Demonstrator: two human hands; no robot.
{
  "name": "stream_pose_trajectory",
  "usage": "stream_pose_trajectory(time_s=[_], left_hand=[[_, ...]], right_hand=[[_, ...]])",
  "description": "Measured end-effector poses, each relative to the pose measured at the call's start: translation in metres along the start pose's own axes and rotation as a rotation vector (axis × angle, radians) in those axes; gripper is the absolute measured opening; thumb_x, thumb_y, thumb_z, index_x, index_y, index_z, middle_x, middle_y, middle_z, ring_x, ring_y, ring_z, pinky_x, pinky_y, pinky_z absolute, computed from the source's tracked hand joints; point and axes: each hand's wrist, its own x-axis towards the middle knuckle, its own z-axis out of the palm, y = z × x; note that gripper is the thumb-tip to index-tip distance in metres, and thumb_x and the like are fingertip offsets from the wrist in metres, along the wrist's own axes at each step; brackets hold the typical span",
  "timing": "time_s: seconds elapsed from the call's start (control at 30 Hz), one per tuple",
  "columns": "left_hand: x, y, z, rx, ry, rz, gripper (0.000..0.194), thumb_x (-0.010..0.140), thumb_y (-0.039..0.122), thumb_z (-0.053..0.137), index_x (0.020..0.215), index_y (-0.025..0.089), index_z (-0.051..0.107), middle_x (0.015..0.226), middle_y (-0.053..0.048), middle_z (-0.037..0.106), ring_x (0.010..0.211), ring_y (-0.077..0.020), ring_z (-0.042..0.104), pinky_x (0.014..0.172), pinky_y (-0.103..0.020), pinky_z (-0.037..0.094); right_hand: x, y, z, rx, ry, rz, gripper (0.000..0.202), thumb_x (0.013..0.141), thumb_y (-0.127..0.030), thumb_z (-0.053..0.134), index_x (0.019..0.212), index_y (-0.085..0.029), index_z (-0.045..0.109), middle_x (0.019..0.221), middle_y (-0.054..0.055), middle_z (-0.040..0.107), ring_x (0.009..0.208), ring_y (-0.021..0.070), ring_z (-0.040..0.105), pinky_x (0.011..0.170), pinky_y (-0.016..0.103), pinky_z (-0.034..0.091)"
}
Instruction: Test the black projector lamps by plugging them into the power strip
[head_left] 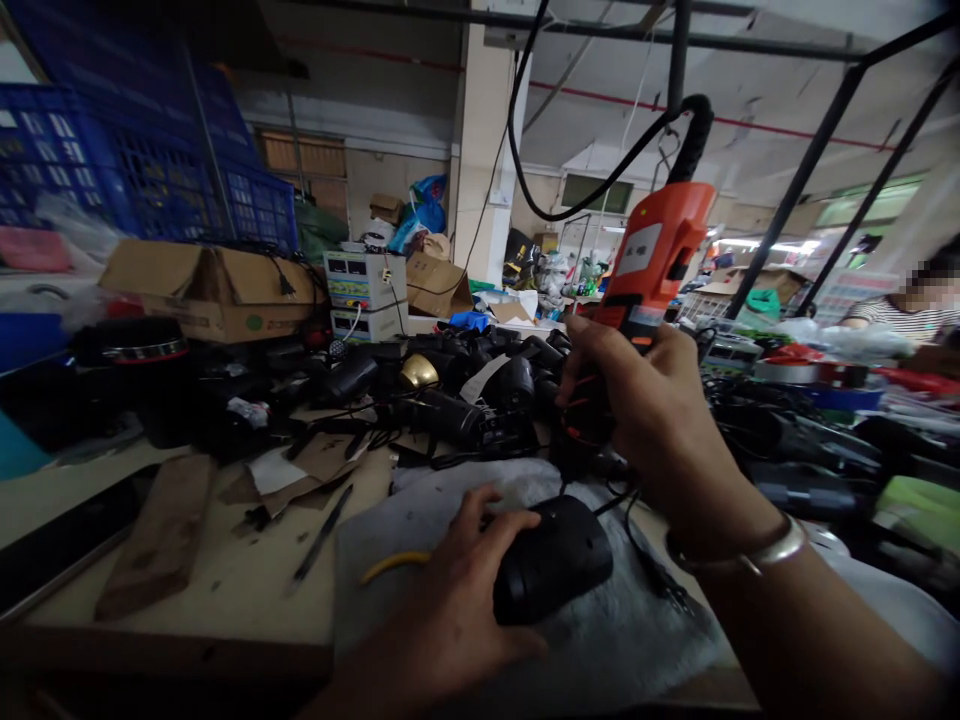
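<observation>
My right hand is wrapped round an orange-and-black electric screwdriver, which hangs from above by a hook and a black cable. Its bit points down at a black plastic housing; whether the tip touches a screw there I cannot make out. Curled over the left end of that housing, my left hand grips it against a grey cloth. A black cord with a plug lies to the housing's right. Beside my left hand a yellow curved handle shows on the cloth.
Black parts are heaped across the back of the bench, with a brass-coloured cup among them. On the left lie a wooden block, a pen and cardboard scraps. Power supply units stand behind. A person is at far right.
</observation>
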Motion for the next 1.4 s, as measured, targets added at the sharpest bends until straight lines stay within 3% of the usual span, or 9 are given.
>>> stream_pose_trajectory(time_s=[0.1, 0.23, 0.3, 0.4, 0.5, 0.6, 0.77, 0.93, 1.4], left_hand=[[-0.002, 0.003, -0.007, -0.012, 0.063, -0.054, 0.07, 0.052, 0.023, 0.077, 0.115, 0.029, 0.046, 0.126, -0.005, 0.039, 0.113, -0.0261, 0.043, 0.096, -0.039, 0.04], [-0.006, 0.014, -0.013, -0.027, 0.046, -0.208, 0.038, 0.076, 0.049, 0.054, 0.102, 0.021, 0.052, 0.099, -0.006, 0.057, 0.093, -0.0245, 0.054, 0.082, -0.039, 0.046], [-0.01, 0.019, -0.012, 0.079, 0.057, -0.133, 0.039, 0.082, 0.05, 0.044, 0.103, 0.019, 0.054, 0.111, -0.01, 0.055, 0.106, -0.0274, 0.049, 0.093, -0.045, 0.04], [-0.018, 0.021, -0.004, 0.217, -0.037, 0.008, 0.058, 0.07, 0.053, 0.06, 0.12, 0.026, 0.048, 0.138, -0.009, 0.031, 0.126, -0.0353, 0.028, 0.101, -0.054, 0.029], [-0.019, 0.018, 0.002, 0.281, -0.086, 0.078, 0.064, 0.062, 0.035, 0.072, 0.12, 0.035, 0.048, 0.139, -0.005, 0.029, 0.126, -0.0365, 0.027, 0.099, -0.056, 0.03], [-0.012, 0.016, -0.002, 0.117, 0.07, 0.071, 0.048, 0.068, 0.021, 0.063, 0.114, 0.03, 0.051, 0.125, -0.004, 0.045, 0.117, -0.0266, 0.041, 0.1, -0.045, 0.035], [-0.005, 0.015, -0.015, -0.171, -0.005, -0.084, 0.033, 0.074, 0.034, 0.061, 0.107, 0.027, 0.056, 0.1, 0.001, 0.061, 0.091, -0.0196, 0.058, 0.08, -0.03, 0.048], [-0.004, 0.002, -0.007, -0.131, 0.097, 0.015, 0.025, 0.08, 0.035, 0.056, 0.104, 0.025, 0.059, 0.111, -0.001, 0.06, 0.107, -0.0205, 0.052, 0.096, -0.034, 0.04], [-0.007, 0.007, -0.01, -0.092, -0.002, 0.146, 0.024, 0.08, 0.028, 0.057, 0.104, 0.021, 0.057, 0.116, -0.004, 0.056, 0.109, -0.0181, 0.05, 0.095, -0.027, 0.04]], right_hand=[[0.003, -0.014, -0.009, -0.011, 0.058, -0.069, 0.024, 0.073, -0.036, 0.064, 0.066, -0.017, 0.052, 0.046, -0.002, 0.053, 0.033, 0.0118, 0.048, 0.03, 0.022, 0.04], [-0.001, -0.035, -0.025, -0.117, 0.148, -0.142, 0.026, 0.075, -0.036, 0.062, 0.06, -0.016, 0.054, 0.047, 0.0, 0.053, 0.031, 0.0145, 0.049, 0.026, 0.025, 0.039], [-0.006, -0.036, -0.034, -0.169, 0.183, -0.115, 0.029, 0.074, -0.038, 0.063, 0.057, -0.016, 0.054, 0.047, 0.001, 0.054, 0.03, 0.0153, 0.048, 0.025, 0.025, 0.037], [-0.014, -0.025, -0.046, -0.207, 0.195, -0.06, 0.03, 0.071, -0.042, 0.066, 0.06, -0.016, 0.056, 0.047, 0.001, 0.054, 0.033, 0.0153, 0.05, 0.028, 0.025, 0.038], [-0.02, -0.013, -0.052, -0.175, 0.17, 0.003, 0.03, 0.067, -0.045, 0.07, 0.067, -0.017, 0.058, 0.048, 0.001, 0.054, 0.036, 0.0157, 0.051, 0.029, 0.025, 0.039], [-0.025, -0.015, -0.048, -0.098, 0.146, 0.089, 0.031, 0.065, -0.046, 0.07, 0.067, -0.017, 0.057, 0.049, 0.001, 0.055, 0.035, 0.0166, 0.051, 0.028, 0.027, 0.04], [-0.033, -0.032, -0.027, -0.04, 0.108, 0.103, 0.024, 0.072, -0.037, 0.065, 0.063, -0.019, 0.052, 0.048, 0.0, 0.052, 0.032, 0.0161, 0.048, 0.024, 0.027, 0.039], [-0.027, -0.024, -0.014, -0.016, 0.004, 0.009, 0.02, 0.074, -0.033, 0.064, 0.067, -0.018, 0.054, 0.045, -0.001, 0.053, 0.032, 0.0123, 0.049, 0.029, 0.021, 0.041], [-0.015, -0.001, -0.005, 0.006, -0.138, 0.033, 0.03, 0.077, -0.042, 0.061, 0.06, -0.018, 0.053, 0.048, -0.002, 0.054, 0.034, 0.0127, 0.049, 0.027, 0.022, 0.04]])
